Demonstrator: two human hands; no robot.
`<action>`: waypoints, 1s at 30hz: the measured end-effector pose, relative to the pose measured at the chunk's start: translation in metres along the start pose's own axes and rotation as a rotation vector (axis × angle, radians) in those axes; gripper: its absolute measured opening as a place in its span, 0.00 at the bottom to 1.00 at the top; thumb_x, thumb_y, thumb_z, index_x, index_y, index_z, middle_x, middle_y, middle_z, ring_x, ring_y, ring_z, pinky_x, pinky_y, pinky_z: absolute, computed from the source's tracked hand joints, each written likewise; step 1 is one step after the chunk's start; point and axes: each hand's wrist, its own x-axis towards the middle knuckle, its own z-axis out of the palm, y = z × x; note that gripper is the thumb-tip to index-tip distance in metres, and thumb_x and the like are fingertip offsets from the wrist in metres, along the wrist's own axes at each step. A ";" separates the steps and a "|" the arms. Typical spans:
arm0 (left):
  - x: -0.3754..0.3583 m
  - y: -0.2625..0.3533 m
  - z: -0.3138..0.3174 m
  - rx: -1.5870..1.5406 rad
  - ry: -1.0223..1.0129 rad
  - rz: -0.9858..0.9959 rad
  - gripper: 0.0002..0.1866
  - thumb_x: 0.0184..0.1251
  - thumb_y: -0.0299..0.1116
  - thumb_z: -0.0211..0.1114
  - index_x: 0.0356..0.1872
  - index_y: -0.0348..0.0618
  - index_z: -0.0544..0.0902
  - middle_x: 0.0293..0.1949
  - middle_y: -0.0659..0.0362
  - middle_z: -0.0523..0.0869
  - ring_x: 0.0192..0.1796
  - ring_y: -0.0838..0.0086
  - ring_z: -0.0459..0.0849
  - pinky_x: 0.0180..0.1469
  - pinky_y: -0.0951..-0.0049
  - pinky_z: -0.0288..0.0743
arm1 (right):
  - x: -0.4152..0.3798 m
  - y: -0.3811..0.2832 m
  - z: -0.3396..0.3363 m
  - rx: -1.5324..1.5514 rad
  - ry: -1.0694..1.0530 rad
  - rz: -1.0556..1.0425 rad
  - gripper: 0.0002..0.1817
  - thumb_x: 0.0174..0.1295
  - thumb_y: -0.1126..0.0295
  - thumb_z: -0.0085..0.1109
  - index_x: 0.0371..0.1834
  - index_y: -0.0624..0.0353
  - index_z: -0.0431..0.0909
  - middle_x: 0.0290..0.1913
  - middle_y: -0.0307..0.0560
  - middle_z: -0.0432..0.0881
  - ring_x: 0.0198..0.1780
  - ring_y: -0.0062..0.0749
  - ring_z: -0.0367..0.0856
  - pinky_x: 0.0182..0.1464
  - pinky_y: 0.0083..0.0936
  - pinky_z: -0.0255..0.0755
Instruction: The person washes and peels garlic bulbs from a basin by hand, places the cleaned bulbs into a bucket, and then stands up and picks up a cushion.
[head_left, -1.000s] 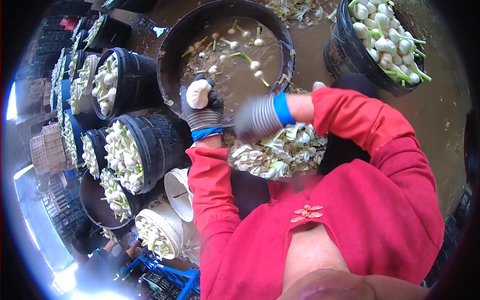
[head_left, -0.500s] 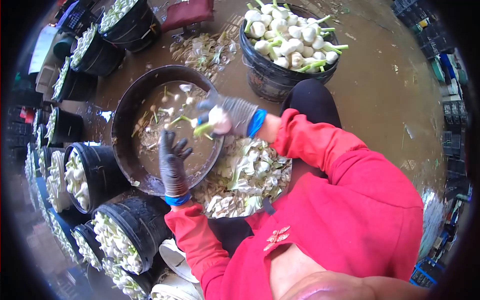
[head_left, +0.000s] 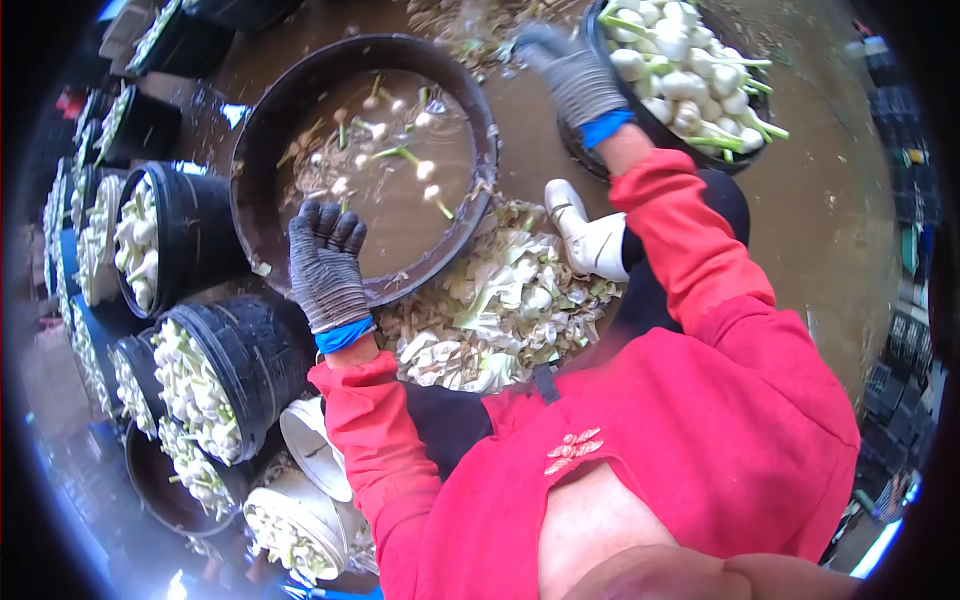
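Observation:
My left hand (head_left: 327, 262), in a grey glove with a blue cuff, is over the near left rim of a wide dark basin (head_left: 250, 110). Its fingers are apart and slightly curled, with nothing in them. Several small garlic bulbs with green stems (head_left: 425, 170) lie scattered in the basin's brown, apparently wet bottom. My right hand (head_left: 575, 75), also gloved, is at the left edge of a black bucket (head_left: 590, 50) heaped with white garlic bulbs (head_left: 690, 85). Motion smears its fingers, so their grip does not show.
A pile of garlic peelings (head_left: 510, 310) lies between the basin and my lap, near a white boot (head_left: 590, 235). Several black buckets of garlic (head_left: 265, 370) line the left, with a white bucket (head_left: 295, 530) below them. Stacked crates (head_left: 905, 200) stand along the right.
My right hand has moved from above the basin up and right to the bucket; the bulb it held is no longer visible there. The view has shifted, and my left hand stays by the basin.

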 end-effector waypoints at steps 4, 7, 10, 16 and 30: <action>-0.005 0.000 0.001 -0.003 0.013 -0.028 0.19 0.68 0.43 0.54 0.51 0.41 0.75 0.45 0.52 0.79 0.45 0.63 0.78 0.51 0.61 0.72 | -0.040 0.033 0.173 -0.035 -0.912 0.281 0.28 0.56 0.53 0.56 0.55 0.61 0.72 0.56 0.54 0.74 0.59 0.44 0.71 0.60 0.31 0.63; -0.003 -0.002 -0.006 0.034 0.052 -0.066 0.19 0.67 0.42 0.55 0.52 0.40 0.74 0.44 0.53 0.79 0.45 0.63 0.78 0.50 0.61 0.72 | -0.041 0.033 0.256 -0.224 -1.173 0.593 0.34 0.53 0.50 0.59 0.58 0.62 0.68 0.59 0.56 0.71 0.61 0.46 0.69 0.61 0.35 0.62; 0.000 -0.001 -0.013 0.043 0.063 -0.072 0.20 0.65 0.40 0.56 0.54 0.39 0.73 0.44 0.53 0.78 0.45 0.63 0.78 0.50 0.62 0.72 | -0.056 0.020 0.300 -0.169 -0.907 0.826 0.37 0.52 0.53 0.61 0.64 0.54 0.60 0.61 0.56 0.69 0.61 0.50 0.68 0.62 0.37 0.62; 0.002 0.005 -0.012 0.108 0.140 -0.031 0.19 0.66 0.35 0.58 0.54 0.36 0.72 0.42 0.53 0.78 0.41 0.66 0.79 0.47 0.67 0.76 | -0.094 -0.003 0.319 0.406 -0.978 0.636 0.17 0.55 0.65 0.59 0.45 0.62 0.78 0.41 0.50 0.82 0.40 0.39 0.81 0.45 0.31 0.72; -0.019 -0.012 -0.006 1.024 -0.059 0.708 0.31 0.46 0.27 0.73 0.53 0.34 0.71 0.47 0.52 0.76 0.48 0.70 0.77 0.53 0.71 0.71 | -0.047 -0.161 0.129 1.237 -0.560 0.705 0.14 0.58 0.70 0.55 0.46 0.63 0.76 0.36 0.43 0.81 0.35 0.24 0.79 0.39 0.21 0.75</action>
